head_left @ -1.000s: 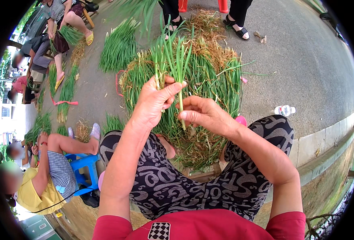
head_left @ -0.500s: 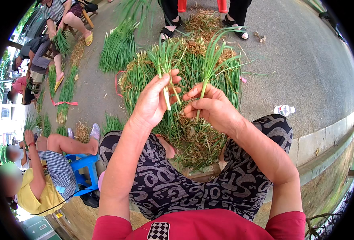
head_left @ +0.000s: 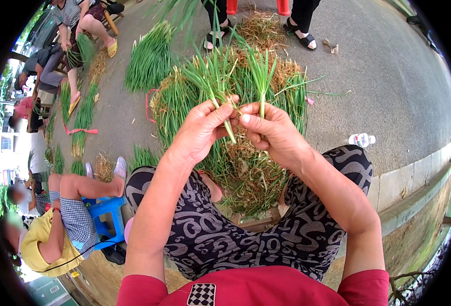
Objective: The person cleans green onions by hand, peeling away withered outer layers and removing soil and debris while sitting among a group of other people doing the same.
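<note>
My left hand (head_left: 197, 132) is closed around a few scallions (head_left: 229, 130), leaves pointing up and pale stem ends slanting down below the fingers. Close beside it, my right hand (head_left: 279, 132) holds a scallion (head_left: 262, 84) upright in its curled fingers. The fingertips of both hands meet at a thin yellowish strip at the left bunch; exactly how it is gripped is hard to see. Below the hands lies a broad heap of green scallions (head_left: 172, 104) mixed with dry brown leaves. Peeled trimmings (head_left: 256, 188) are piled between my feet.
Another person's sandalled feet (head_left: 307, 41) stand beyond the heap. A bundle of scallions (head_left: 149, 58) lies at far left, near a red ribbon (head_left: 82, 131). A person on a blue stool (head_left: 108, 217) sits to my left. A clear bottle (head_left: 362, 139) lies at right by the kerb (head_left: 389, 186).
My hands have come together, the left moving right and its scallions tilting. The scallion in my right hand has risen and straightened. The person at left has lowered an arm.
</note>
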{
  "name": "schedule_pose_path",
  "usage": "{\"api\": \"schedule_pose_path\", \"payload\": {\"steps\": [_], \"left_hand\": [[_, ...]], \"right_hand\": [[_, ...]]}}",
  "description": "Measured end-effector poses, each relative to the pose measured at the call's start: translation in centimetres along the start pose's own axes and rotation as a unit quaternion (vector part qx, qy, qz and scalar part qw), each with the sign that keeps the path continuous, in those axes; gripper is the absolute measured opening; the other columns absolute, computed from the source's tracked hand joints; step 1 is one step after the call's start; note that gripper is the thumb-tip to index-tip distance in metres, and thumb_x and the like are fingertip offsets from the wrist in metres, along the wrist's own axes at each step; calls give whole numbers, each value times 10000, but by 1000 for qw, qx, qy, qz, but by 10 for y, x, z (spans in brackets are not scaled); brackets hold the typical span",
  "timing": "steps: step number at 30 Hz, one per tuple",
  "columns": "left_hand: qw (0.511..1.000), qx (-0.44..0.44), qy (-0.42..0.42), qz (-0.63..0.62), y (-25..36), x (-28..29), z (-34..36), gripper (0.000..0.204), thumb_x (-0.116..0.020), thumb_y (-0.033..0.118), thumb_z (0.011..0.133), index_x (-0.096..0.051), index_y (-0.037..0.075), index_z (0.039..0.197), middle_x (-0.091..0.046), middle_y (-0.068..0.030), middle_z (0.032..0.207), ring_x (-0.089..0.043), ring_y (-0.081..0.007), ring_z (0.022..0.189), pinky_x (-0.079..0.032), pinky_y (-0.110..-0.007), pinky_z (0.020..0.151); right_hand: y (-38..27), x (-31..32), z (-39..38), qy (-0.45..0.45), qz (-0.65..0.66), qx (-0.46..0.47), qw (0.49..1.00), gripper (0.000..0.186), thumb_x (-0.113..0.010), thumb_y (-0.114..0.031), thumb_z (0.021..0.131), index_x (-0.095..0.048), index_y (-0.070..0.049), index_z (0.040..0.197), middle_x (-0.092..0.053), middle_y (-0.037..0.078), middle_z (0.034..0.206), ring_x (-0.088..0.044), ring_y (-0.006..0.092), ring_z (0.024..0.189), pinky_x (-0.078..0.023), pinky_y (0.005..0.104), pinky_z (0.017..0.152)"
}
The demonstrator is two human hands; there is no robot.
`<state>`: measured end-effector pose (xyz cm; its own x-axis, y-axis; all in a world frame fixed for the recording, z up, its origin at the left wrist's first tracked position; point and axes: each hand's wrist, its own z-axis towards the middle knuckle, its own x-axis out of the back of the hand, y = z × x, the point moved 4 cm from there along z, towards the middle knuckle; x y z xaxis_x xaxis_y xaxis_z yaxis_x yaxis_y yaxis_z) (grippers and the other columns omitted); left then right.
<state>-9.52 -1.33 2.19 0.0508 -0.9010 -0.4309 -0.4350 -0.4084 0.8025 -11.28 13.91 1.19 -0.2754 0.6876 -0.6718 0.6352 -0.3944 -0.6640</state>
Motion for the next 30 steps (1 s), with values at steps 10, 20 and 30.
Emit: {"api": "schedule_pose_path", "payload": {"steps": [10,20,30], "left_hand": [[950,-25,73,-303,24,52,4,286,-651,205,855,-554,3,1032,-597,-46,805,-606,-162,719,-564,-283,659],[847,-248,190,-431,66,166,-16,223,-422,160,976,-507,-43,940,-561,-133,853,-538,-215,737,-487,-329,675],[905,-221,122,-342,59,108,-18,142,-536,198,933,-517,63,893,-575,-27,796,-426,-82,578,-338,-217,467]], "right_hand": [[-24,14,-2,13,49,44,998,153,-664,-151,856,-575,-114,975,-517,-16,748,-412,45,534,-280,178,426],[-51,32,-8,28,122,126,984,169,-658,-124,858,-564,-104,997,-576,26,835,-455,66,577,-319,185,453],[-45,26,-9,35,110,120,986,182,-656,-112,857,-547,-101,1002,-570,29,834,-445,68,574,-317,186,456]]}}
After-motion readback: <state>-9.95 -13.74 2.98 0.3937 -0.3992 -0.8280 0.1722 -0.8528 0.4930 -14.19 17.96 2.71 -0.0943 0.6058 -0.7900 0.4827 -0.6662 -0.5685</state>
